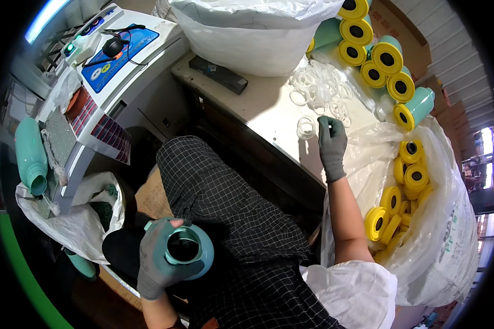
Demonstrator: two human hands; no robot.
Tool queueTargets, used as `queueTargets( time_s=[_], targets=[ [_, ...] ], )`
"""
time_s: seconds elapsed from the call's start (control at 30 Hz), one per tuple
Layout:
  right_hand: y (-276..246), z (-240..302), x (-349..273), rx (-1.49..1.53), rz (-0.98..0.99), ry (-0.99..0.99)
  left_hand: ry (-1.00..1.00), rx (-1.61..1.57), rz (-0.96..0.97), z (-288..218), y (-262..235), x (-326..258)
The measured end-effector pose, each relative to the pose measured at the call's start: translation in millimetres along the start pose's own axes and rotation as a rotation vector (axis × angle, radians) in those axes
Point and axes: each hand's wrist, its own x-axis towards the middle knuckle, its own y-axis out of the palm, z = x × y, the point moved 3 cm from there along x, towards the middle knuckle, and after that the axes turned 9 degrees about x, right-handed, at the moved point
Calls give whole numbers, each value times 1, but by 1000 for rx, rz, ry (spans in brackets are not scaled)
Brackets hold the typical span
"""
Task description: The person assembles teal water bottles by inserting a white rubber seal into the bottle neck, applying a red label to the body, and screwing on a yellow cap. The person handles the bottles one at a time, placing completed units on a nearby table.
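Note:
My left hand (162, 255), in a grey glove, is wrapped round a teal plastic bottle (206, 249) above my lap. The bottle's wide open mouth faces up, and its inside looks dark. Over the white table (258, 118), my right hand (333, 143), gloved in grey too, is closed with thumb and fingers pinched together. A tiny white bit shows at the fingertips, too small to name. Just left of those fingers lies a small stack of white rings (306, 128). Behind it spreads a loose pile of white rings (319, 88).
Several teal bottles with yellow caps (388, 57) are stacked at the far right. Yellow caps (415, 175) fill a plastic-lined sack (450, 219). A white sack (252, 38) and a dark box (218, 74) stand at the back. Left is a white machine (142, 66) beside another teal bottle (30, 153).

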Motion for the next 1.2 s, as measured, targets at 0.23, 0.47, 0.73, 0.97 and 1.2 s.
queueTargets(
  time_s=[0.23,0.47,0.73,0.97,1.2],
  targets=[
    [15,-37,43,-480,257,246,51,168,-25,-13,7,6],
    [24,-1,49,-144,116,-13,-13,204,-93,-5,-3,6],
    [97,238,-115,614,1105,-501,158,229,-253,-17,-9,3],
    [99,272,-151,633,1146,-789,169,368,-307,-16,-33,-22],
    [87,280,-179,508,1310,-817,228,619,-183,-22,-37,-39]
  ],
)
